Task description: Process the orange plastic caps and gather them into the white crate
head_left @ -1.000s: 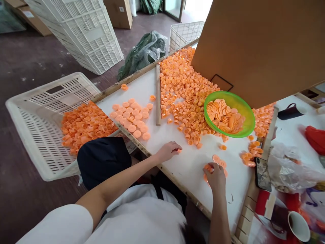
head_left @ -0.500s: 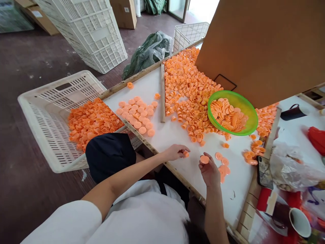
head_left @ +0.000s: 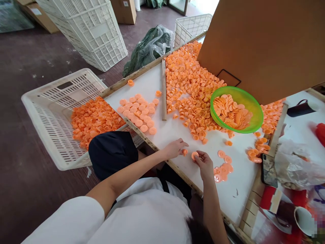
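My left hand (head_left: 175, 149) pinches a small orange plastic cup (head_left: 185, 152) just above the white tabletop (head_left: 175, 133). Facing it, my right hand (head_left: 205, 162) grips a flat round orange disc (head_left: 195, 156) by its edge; a small gap separates disc and cup. To the right of that hand lie several loose discs (head_left: 224, 169). A heap of small orange cups (head_left: 193, 88) covers the table's far part. Beside the heap, a green bowl (head_left: 259, 118) holds many orange discs. Joined cup-and-disc pieces (head_left: 139, 113) lie in a cluster on the left.
A white plastic crate (head_left: 45, 135) with a pile of orange pieces stands left of the table, against my knee. Wooden strips (head_left: 164, 91) edge and divide the tabletop. A large brown board (head_left: 261, 44) rises behind the bowl. A phone (head_left: 269, 170) and mug (head_left: 304, 221) are at right.
My right hand has moved left with the disc, closer to the cup in my left hand, and the disc has turned to show its ringed side. The whole view has shifted slightly.
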A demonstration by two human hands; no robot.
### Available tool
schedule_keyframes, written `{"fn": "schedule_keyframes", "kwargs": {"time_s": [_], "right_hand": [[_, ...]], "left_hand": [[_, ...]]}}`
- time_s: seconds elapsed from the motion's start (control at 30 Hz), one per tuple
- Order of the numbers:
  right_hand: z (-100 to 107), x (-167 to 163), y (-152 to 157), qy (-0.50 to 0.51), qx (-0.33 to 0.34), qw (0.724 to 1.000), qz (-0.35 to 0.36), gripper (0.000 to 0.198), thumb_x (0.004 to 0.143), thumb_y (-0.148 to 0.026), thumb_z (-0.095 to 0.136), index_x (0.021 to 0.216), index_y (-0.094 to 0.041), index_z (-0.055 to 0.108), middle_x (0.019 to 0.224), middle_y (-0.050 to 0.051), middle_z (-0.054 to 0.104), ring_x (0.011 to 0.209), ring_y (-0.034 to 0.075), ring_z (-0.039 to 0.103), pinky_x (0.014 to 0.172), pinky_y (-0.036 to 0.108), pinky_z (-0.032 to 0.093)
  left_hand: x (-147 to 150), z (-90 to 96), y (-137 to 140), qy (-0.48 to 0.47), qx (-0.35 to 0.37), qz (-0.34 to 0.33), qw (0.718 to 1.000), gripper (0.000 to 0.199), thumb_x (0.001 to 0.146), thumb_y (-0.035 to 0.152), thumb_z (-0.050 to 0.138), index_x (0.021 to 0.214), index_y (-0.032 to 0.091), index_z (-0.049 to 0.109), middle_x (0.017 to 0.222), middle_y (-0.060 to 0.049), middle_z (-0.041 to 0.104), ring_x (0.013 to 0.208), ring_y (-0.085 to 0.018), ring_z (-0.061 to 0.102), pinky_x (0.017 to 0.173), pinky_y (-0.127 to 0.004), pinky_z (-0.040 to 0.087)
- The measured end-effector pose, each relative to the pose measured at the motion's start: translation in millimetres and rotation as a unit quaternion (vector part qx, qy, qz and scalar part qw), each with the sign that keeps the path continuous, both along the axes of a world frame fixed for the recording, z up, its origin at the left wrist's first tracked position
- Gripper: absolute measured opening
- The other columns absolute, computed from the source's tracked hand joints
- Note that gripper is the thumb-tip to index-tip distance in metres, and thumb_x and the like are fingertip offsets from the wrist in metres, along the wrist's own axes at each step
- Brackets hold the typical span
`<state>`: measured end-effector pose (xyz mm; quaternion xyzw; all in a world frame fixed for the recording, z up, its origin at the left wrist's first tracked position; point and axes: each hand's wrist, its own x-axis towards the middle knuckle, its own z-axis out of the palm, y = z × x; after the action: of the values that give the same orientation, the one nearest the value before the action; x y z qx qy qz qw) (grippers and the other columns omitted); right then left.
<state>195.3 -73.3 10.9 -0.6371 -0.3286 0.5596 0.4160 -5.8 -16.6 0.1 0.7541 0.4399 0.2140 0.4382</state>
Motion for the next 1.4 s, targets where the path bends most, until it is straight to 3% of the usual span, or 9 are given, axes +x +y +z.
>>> {"fn": "schedule_keyframes", "kwargs": {"time_s": [0.17,0.27,0.5,0.7,1.03,1.23,1.4], "right_hand": [[5.3,-21.0,10.4,-0.038,0.02,0.998,0.055,0.04,0.069,-0.046,0.069,0.097,-0.018,0.059,0.091,0.004,0.064,0.076,0.016,0.063,0.071,0.036,0.058],[2.6,-34.6,17.8,-0.063,-0.001,0.995,0.084,0.04,0.067,-0.048,0.069,0.092,-0.019,0.06,0.088,0.005,0.065,0.072,0.018,0.064,0.065,0.035,0.058],[-0.5,-35.7,28.8,-0.1,-0.062,0.985,0.125,0.037,0.064,-0.048,0.071,0.085,-0.019,0.061,0.081,0.005,0.067,0.069,0.019,0.065,0.06,0.034,0.057],[2.1,-32.8,29.5,-0.16,-0.055,0.974,0.149,0.032,0.07,-0.048,0.066,0.083,-0.019,0.064,0.079,0.005,0.068,0.068,0.019,0.064,0.061,0.032,0.055],[4.7,-31.1,33.7,-0.159,-0.088,0.969,0.169,0.035,0.07,-0.053,0.064,0.081,-0.019,0.063,0.078,0.005,0.07,0.066,0.019,0.065,0.058,0.031,0.053],[5.1,-34.1,35.5,-0.14,-0.115,0.969,0.166,0.029,0.072,-0.049,0.062,0.081,-0.022,0.058,0.076,0.004,0.07,0.063,0.019,0.065,0.057,0.032,0.054],[0.5,-37.8,37.2,-0.197,-0.11,0.959,0.172,0.02,0.074,-0.043,0.06,0.077,-0.023,0.055,0.07,0.002,0.068,0.057,0.018,0.063,0.053,0.031,0.05]], "left_hand": [[1.4,6.3,0.8,-0.076,-0.168,0.105,0.977,0.025,0.081,0.026,0.052,0.101,0.016,0.063,0.076,-0.002,0.059,0.062,-0.011,0.056,0.061,-0.024,0.047],[6.3,2.5,-0.7,-0.115,-0.234,0.115,0.958,0.025,0.078,0.033,0.055,0.093,0.015,0.065,0.069,-0.001,0.062,0.061,-0.013,0.058,0.056,-0.023,0.047],[9.7,-7.3,-0.3,-0.133,-0.245,0.134,0.951,0.019,0.071,0.029,0.059,0.08,0.015,0.069,0.072,-0.003,0.067,0.064,-0.015,0.061,0.058,-0.024,0.048],[8.6,-2.2,-1.0,-0.103,-0.208,0.123,0.965,0.018,0.075,0.026,0.057,0.082,0.016,0.071,0.076,-0.003,0.068,0.068,-0.014,0.061,0.062,-0.023,0.046],[4.0,9.7,-0.6,-0.065,-0.178,0.101,0.977,0.02,0.08,0.024,0.055,0.09,0.017,0.071,0.086,-0.004,0.064,0.076,-0.013,0.058,0.071,-0.023,0.046],[5.6,8.8,2.1,-0.039,-0.177,0.1,0.978,0.017,0.08,0.021,0.054,0.085,0.016,0.07,0.081,-0.003,0.063,0.073,-0.013,0.056,0.069,-0.023,0.045],[8.3,10.1,5.4,-0.014,-0.15,0.095,0.984,0.016,0.079,0.018,0.052,0.08,0.015,0.067,0.08,-0.003,0.062,0.074,-0.014,0.056,0.069,-0.024,0.044]]}}
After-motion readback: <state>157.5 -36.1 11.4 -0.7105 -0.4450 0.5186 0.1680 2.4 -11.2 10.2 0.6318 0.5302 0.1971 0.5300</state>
